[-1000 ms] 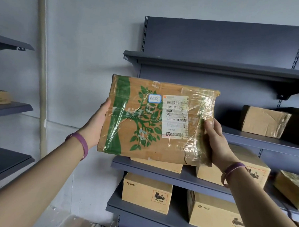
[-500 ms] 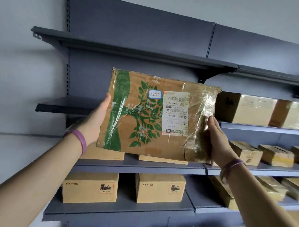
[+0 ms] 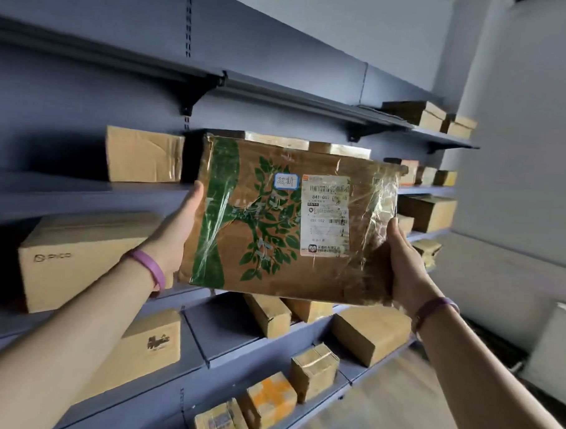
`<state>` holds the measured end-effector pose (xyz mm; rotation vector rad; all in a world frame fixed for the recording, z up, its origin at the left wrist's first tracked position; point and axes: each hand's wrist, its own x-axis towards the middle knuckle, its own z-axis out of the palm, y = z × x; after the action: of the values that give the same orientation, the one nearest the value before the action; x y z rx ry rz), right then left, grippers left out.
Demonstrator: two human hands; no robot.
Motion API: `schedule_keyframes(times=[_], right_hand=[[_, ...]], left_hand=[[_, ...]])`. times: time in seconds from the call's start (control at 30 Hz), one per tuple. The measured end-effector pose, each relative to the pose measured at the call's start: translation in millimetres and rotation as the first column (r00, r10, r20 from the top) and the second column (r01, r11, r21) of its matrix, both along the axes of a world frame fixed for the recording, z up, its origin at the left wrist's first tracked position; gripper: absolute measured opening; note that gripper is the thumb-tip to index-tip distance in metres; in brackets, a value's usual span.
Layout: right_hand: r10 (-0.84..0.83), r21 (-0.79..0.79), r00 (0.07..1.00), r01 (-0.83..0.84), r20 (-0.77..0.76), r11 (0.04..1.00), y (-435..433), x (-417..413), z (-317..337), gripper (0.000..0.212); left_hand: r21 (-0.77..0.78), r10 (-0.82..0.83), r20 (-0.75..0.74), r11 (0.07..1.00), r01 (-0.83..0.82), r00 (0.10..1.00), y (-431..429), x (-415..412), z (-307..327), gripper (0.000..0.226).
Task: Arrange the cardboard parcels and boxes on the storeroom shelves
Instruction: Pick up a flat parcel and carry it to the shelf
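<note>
**Parcel carried along the rack, now level with the creased box**

Since a moment ago you have swung rightward along the racking. The tree-print parcel [image 3: 274, 233] has come with you, label face toward you, held the same way. It now hangs in the air just right of the creased box [image 3: 145, 154] and nearer to you than it, resting on no shelf. Your left hand [image 3: 177, 232] holds its left edge and your right hand [image 3: 405, 268] its taped right edge. Each thumb lies at the front. The other fingers are behind the cardboard and out of sight, so I judge the grip from thumbs and palms alone.

The shelf [image 3: 81, 192] carries the creased box. To that box's right, behind the parcel, stand taped boxes [image 3: 278, 138]. One level below the creased box sits a PICO box [image 3: 78, 257].

The step in hand looks like choosing a slot and setting down, and the stretch left of the creased box seems likeliest. To do it well:

- **Level it:** the parcel dips slightly toward your right hand.
- **Set down:** rest its bottom edge on the shelf lip, then push it back with your palms.
- **Mind the tape:** it looks slick and wrinkled on the right edge, so keep that thumb on cardboard.
- **Clear your fingers:** draw the hidden ones out before the parcel meets the back panel.
- **Finish:** leave the label facing outward.
</note>
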<state>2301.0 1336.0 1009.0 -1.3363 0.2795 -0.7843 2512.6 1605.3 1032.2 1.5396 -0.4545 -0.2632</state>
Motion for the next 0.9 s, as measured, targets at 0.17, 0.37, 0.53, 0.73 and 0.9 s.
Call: schedule_keyframes(times=[0.17,0.37,0.53,0.73,0.9], right_hand=[[-0.198,0.039,0.980,0.198,0.006,0.980,-92,-61,-20,0.044],[-0.429,0.082,0.903,0.431,-0.033,0.899,-179,-117,-40,0.021],[-0.549,0.081,0.833,0.553,-0.061,0.829,-270,-150,-62,0.025],[-0.662,0.073,0.743,0.669,-0.100,0.740,-407,-160,-69,0.031],[-0.717,0.107,0.691,0.722,-0.089,0.683,-509,-165,-75,0.032]], left_hand=[[0.028,-0.075,-0.094,0.997,0.078,0.993,-123,-27,-10,0.098],[0.047,-0.412,-0.191,0.903,0.427,0.891,-280,-11,-40,0.104],[0.011,-0.512,-0.191,0.852,0.523,0.837,-402,-45,-44,0.085],[-0.015,-0.649,-0.205,0.751,0.661,0.732,-574,-55,-50,0.055],[0.009,-0.728,-0.203,0.667,0.745,0.655,-705,-53,-54,0.065]])
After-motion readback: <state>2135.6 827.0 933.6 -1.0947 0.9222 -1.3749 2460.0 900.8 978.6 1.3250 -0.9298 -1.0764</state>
